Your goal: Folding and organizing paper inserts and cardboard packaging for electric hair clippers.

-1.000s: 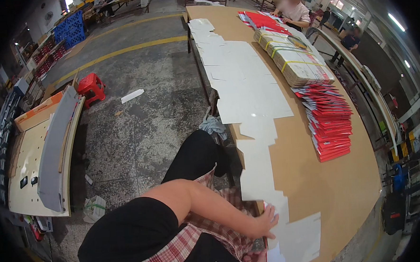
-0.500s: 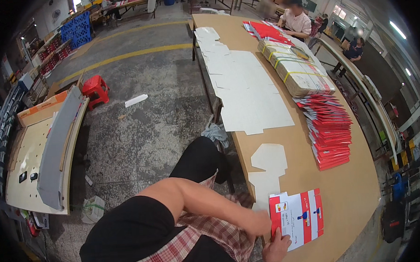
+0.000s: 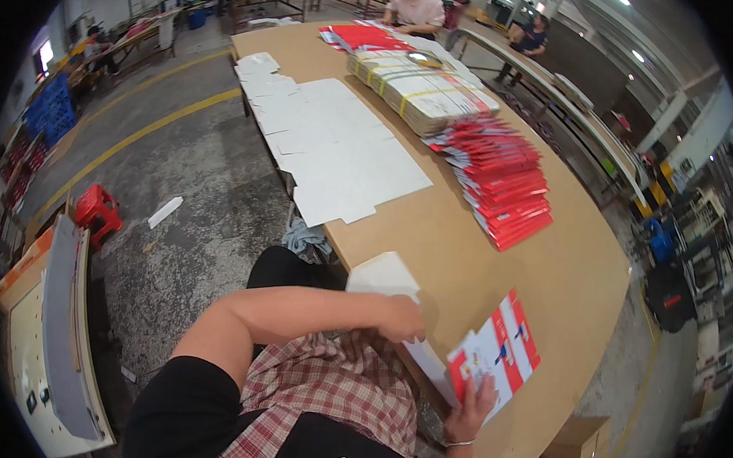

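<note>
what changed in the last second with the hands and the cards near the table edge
The right hand took hold of a red and white printed card, face up at the near table edge; a second ago only white blanks lay there. The left hand moved from the lower sheets up to the white blank in front of the person. The row of white sheets, the red stack and the wooden table stayed put.
</note>
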`<action>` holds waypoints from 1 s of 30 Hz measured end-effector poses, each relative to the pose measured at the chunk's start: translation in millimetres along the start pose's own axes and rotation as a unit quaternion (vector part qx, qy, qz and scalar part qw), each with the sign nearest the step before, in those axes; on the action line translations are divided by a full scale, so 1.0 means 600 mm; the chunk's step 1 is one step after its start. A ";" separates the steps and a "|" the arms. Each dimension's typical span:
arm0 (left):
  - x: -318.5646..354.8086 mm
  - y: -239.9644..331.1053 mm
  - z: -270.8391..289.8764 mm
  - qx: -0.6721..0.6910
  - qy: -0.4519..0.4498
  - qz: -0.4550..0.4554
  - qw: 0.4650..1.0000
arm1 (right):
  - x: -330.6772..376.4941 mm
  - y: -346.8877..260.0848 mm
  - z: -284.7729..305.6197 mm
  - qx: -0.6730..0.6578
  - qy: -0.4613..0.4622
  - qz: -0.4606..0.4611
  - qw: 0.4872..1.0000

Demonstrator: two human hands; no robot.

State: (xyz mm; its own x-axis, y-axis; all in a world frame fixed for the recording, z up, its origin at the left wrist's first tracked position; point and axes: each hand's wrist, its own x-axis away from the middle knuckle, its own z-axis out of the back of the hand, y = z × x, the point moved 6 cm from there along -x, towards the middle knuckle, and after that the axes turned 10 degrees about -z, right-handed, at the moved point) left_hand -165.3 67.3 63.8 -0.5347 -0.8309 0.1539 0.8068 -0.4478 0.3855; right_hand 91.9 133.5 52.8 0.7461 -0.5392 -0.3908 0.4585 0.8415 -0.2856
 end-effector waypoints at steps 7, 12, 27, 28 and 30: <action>-0.107 -0.123 -0.005 0.169 -0.001 0.072 0.983 | -0.014 -0.002 -0.036 0.074 -0.143 0.045 0.986; -0.064 -0.021 -0.055 -0.105 0.126 0.064 0.984 | -0.054 -0.009 -0.028 0.046 -0.258 -0.140 0.955; 0.084 -0.110 -0.043 0.382 0.668 0.238 0.593 | -0.028 0.002 -0.048 -0.079 -0.176 0.007 0.981; 0.064 -0.108 -0.046 0.455 0.703 0.209 0.505 | -0.031 0.005 -0.051 -0.100 -0.168 0.005 0.981; 0.047 -0.125 -0.083 0.499 0.643 0.282 0.508 | -0.041 -0.006 -0.048 -0.108 -0.167 0.027 0.980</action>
State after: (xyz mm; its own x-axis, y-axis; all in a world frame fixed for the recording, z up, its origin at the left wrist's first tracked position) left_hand -228.1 61.0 -6.1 0.8346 -0.5504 0.0225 -0.1321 -0.1604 0.9782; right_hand 58.0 143.0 38.1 0.8994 -0.4226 -0.1120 0.3285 0.8222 -0.4648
